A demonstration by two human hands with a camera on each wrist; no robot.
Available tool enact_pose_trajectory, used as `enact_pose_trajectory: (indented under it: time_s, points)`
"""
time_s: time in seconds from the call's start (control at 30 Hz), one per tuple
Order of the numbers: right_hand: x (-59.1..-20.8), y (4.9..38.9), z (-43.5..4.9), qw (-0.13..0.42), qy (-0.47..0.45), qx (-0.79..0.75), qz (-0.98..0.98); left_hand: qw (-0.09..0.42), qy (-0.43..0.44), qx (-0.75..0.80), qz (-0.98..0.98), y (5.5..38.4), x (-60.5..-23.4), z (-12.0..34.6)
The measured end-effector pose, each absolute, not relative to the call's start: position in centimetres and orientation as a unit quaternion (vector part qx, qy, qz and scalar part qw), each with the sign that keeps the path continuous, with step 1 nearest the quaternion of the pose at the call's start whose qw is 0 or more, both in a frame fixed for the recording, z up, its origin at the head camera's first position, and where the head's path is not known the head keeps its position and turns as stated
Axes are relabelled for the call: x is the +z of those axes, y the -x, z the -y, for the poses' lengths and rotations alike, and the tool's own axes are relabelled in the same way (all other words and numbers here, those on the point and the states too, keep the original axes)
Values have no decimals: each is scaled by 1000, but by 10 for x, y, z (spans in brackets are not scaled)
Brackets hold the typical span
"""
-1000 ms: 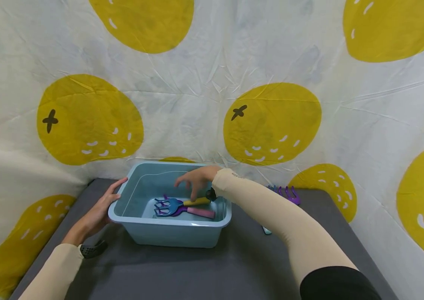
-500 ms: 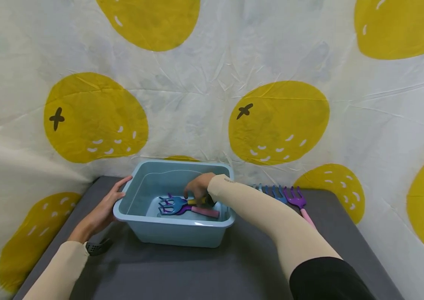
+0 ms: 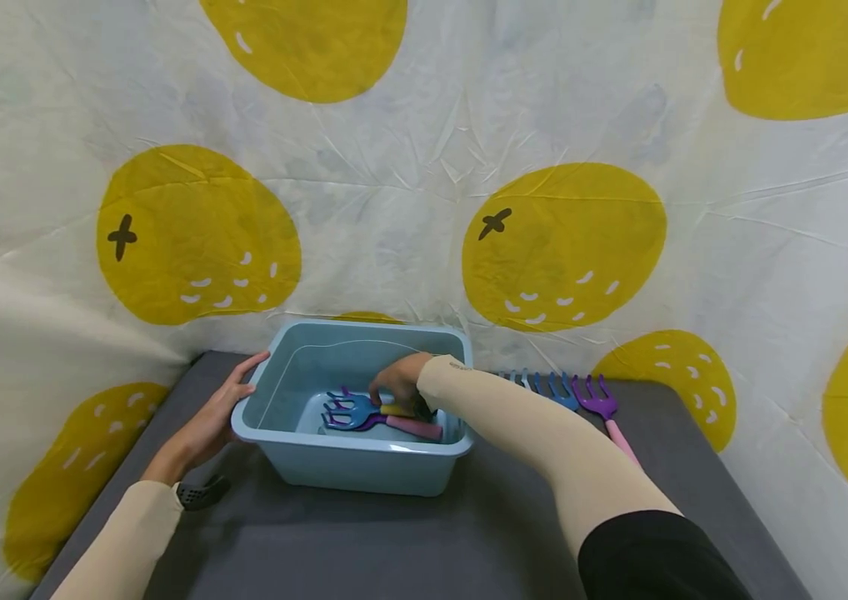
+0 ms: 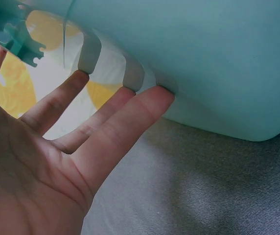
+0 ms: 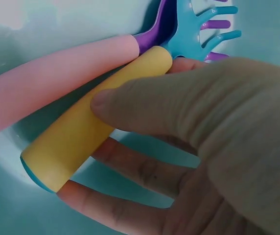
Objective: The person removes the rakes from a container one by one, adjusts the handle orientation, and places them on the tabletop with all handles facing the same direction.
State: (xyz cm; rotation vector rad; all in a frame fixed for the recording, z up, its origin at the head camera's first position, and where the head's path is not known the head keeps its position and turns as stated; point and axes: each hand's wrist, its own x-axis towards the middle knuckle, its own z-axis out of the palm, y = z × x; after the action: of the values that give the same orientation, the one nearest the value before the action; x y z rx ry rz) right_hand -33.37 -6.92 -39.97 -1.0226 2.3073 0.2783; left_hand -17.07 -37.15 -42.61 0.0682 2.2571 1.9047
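Inside a light blue plastic basin [image 3: 352, 468], my right hand [image 3: 401, 383] holds the yellow handle [image 5: 64, 147] of a blue hand rake [image 3: 349, 410]. Thumb on top, fingers from below and behind, as the right wrist view shows. Beside it lies a purple hand rake with a pink handle [image 5: 61, 81], its tines partly hidden under the blue one. At the basin's left side, my left hand [image 3: 208, 421] has its fingers spread and straight, fingertips against the outer wall [image 4: 218, 63], one reaching the rim.
Right of the basin, a row of hand rakes lies on the grey-covered table [image 3: 364, 550], among them a blue one [image 3: 563, 392] and a purple one [image 3: 599, 403]; my right forearm hides part of them. A fruit-print cloth [image 3: 394, 250] hangs close behind the basin.
My right hand has lowered into the basin and closed round the yellow handle of the blue hand rake. The left hand stays at the basin's side; the head view has shifted slightly.
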Motion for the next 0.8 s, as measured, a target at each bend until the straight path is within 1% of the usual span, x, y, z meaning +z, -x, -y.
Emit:
enact_pose_trajectory:
  time_s: [0.13, 0.33, 0.53, 0.67, 0.8]
  points:
    - [-398, 333, 69, 305, 382, 103, -866, 93, -24, 642, -760, 170, -426, 371]
    - [-399, 334, 69, 298, 393, 100, -864, 91, -24, 644, -760, 170, -426, 371]
    - [-397, 339, 70, 276, 425, 72, -859, 94, -29, 645, -758, 170, -426, 370]
    - [-386, 343, 70, 280, 425, 25, -860, 94, -30, 645, -758, 169, -426, 370]
    - [-361, 341, 65, 295, 414, -11, -861, 92, -28, 640, -762, 168, -426, 370]
